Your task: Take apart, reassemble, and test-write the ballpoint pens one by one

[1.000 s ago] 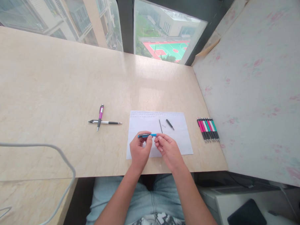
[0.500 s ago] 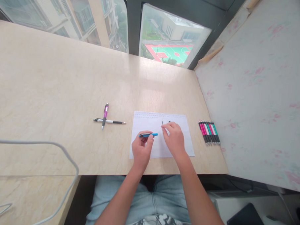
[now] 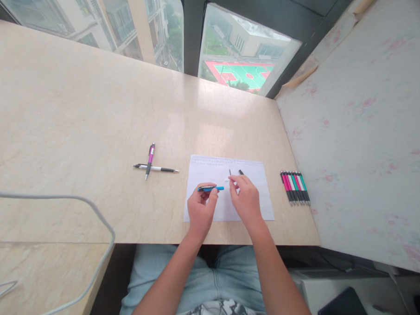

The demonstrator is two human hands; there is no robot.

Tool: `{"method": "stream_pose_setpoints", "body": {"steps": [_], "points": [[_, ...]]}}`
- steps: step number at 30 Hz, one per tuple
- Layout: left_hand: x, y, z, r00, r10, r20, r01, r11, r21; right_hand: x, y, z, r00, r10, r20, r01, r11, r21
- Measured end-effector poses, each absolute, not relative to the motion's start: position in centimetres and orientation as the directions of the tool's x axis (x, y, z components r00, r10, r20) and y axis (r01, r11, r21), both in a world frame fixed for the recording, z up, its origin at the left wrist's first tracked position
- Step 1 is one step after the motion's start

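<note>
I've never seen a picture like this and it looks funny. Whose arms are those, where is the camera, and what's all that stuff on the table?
No machine here: those are a person's own two arms. The camera sits on their head and looks down, so you see what they see. The left hand pinches a blue pen over a white sheet of paper. The right hand reaches to small black pen parts on the paper; whether it grips anything is too small to tell. On the pale table two pens lie crossed at the left, and a row of pink and green pens lies at the right.
</note>
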State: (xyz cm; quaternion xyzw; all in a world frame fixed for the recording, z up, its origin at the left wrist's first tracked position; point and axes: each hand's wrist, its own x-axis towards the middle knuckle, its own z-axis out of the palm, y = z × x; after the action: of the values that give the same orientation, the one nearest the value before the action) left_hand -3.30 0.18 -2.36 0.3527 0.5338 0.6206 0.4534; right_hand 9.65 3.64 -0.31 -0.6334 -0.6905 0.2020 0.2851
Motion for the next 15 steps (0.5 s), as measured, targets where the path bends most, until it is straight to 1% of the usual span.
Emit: {"method": "stream_pose_setpoints", "body": {"steps": [2, 4, 5, 7, 9, 10, 12, 13, 15], "points": [[-3.3, 0.1, -2.3, -0.305, 0.952, -0.041, -0.171, -0.013, 0.985, 9.8, 2.5, 0.2, 0.042, 0.998, 0.043, 0.575, 0.011, -0.818], [-3.3, 0.0, -2.2, -0.238, 0.971, -0.010, -0.119, -0.019, 0.993, 9.7, 1.3, 0.6, 0.062, 0.991, -0.117, 0.327, -0.131, -0.936], [-3.3, 0.0, -2.2, -0.200, 0.980, 0.016, -0.076, -0.031, 0.997, 9.6, 0.7, 0.7, 0.052, 0.981, -0.185, 0.209, -0.192, -0.959], [-3.3, -0.1, -1.9, -0.141, 0.987, 0.077, 0.033, -0.073, 0.997, 9.3, -0.2, 0.7, 0.036, 0.960, -0.279, 0.002, -0.279, -0.960], [-3.2, -0.2, -1.7, -0.109, 0.985, 0.131, 0.138, -0.116, 0.984, 8.9, -0.9, 0.3, 0.028, 0.928, -0.371, -0.216, -0.357, -0.909], [-3.1, -0.3, -1.6, -0.098, 0.984, 0.152, 0.179, -0.133, 0.975, 8.7, -1.2, 0.1, 0.007, 0.903, -0.430, -0.340, -0.402, -0.850], [-2.9, -0.3, -1.6, -0.067, 0.980, 0.187, 0.229, -0.167, 0.959, 8.2, -1.7, -0.6, -0.076, 0.835, -0.545, -0.569, -0.485, -0.664], [-2.8, -0.3, -1.6, -0.046, 0.978, 0.203, 0.238, -0.186, 0.953, 8.0, -1.9, -0.9, -0.118, 0.806, -0.581, -0.640, -0.508, -0.576], [-2.7, -0.4, -1.9, -0.034, 0.972, 0.232, 0.235, -0.218, 0.947, 7.4, -2.3, -1.3, -0.146, 0.785, -0.603, -0.722, -0.501, -0.477]]}}
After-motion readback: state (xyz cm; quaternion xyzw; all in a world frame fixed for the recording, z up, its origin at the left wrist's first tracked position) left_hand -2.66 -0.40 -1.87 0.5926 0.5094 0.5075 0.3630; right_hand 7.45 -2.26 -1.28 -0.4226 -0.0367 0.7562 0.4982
